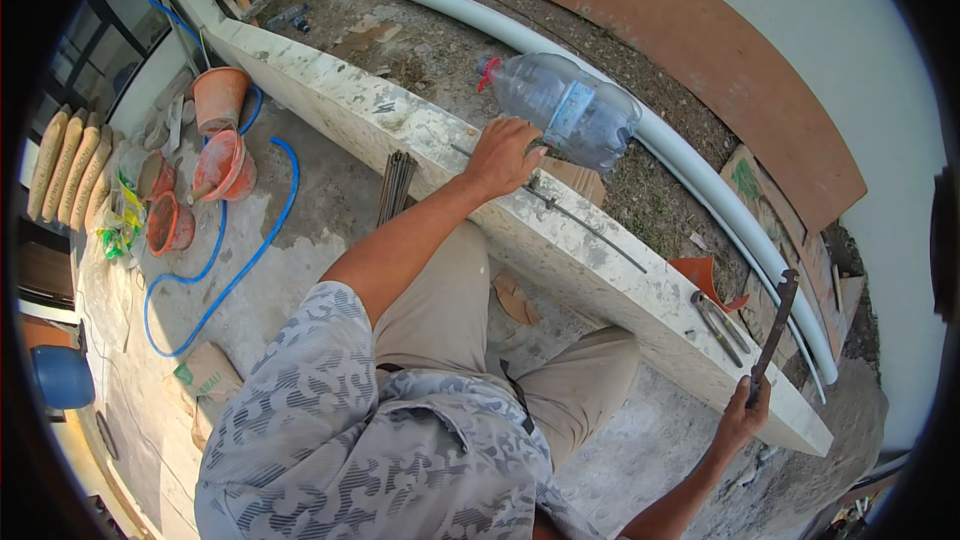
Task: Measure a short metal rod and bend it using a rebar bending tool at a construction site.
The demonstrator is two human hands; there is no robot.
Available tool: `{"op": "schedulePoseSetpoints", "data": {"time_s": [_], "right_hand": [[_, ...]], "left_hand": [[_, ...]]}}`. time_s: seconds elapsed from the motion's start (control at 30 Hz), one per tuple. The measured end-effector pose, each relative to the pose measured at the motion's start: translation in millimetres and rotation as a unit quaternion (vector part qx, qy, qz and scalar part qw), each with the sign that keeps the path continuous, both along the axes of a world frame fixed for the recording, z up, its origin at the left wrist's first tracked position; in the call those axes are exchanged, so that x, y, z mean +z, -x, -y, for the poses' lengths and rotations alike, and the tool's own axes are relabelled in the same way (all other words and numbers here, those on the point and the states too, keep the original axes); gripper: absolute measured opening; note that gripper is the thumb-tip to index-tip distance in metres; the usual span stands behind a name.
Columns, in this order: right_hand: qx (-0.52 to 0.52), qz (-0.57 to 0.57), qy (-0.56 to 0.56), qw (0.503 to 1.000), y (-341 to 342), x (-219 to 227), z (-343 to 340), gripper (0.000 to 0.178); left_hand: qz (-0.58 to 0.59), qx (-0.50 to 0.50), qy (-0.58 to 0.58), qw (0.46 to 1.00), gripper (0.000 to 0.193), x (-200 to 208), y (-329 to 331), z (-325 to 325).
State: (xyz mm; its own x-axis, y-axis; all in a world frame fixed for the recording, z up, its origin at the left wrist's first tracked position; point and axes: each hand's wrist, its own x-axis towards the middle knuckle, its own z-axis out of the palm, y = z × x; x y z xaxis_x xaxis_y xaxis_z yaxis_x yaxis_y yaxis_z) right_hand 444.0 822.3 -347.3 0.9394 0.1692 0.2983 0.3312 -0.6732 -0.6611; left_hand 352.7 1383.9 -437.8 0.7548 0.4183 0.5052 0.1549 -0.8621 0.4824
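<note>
My left hand (506,156) is closed around a thin steel rod (600,233), which lies along the top of a pale wall ledge (665,290). Its fingertips are partly hidden. Just beyond that hand, a large clear plastic bottle (570,110) with a red tie at its neck lies on its side. At the lower right, my right hand (745,412) grips a dark, flat steel bar with a notched end (775,335), held upward over the ledge. A pair of pincers (720,328) rests on the ledge beside the bar.
A bundle of thin rods (396,185) leans against the ledge beside my leg. Orange buckets (220,100), a blue hose (285,210) and stacked sacks (72,168) stand or lie at the left. Long white pipes (720,195) and brown boards (700,65) lie beyond the ledge.
</note>
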Motion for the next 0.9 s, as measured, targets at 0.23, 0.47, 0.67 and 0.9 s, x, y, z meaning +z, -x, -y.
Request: {"op": "schedulePoseSetpoints", "data": {"time_s": [0.23,0.47,0.67,0.9], "right_hand": [[0.133,0.044,0.094,0.986,-9.6,41.2,-81.6,0.032],[0.203,-0.002,0.172,0.964,-17.1,55.9,-135.3,0.038],[0.281,-0.023,0.254,0.925,-43.9,58.6,-179.0,0.036],[0.310,-0.047,0.285,0.906,-62.6,56.0,-205.5,0.034]], "left_hand": [[-0.060,-0.015,0.004,0.998,0.029,-14.7,-15.9,-4.6],[-0.150,-0.038,0.070,0.985,0.028,0.7,-24.2,-1.5],[-0.175,-0.044,0.052,0.982,0.027,3.2,-20.3,-8.1],[-0.207,-0.016,0.072,0.976,0.025,5.8,-28.0,-1.9]]}}
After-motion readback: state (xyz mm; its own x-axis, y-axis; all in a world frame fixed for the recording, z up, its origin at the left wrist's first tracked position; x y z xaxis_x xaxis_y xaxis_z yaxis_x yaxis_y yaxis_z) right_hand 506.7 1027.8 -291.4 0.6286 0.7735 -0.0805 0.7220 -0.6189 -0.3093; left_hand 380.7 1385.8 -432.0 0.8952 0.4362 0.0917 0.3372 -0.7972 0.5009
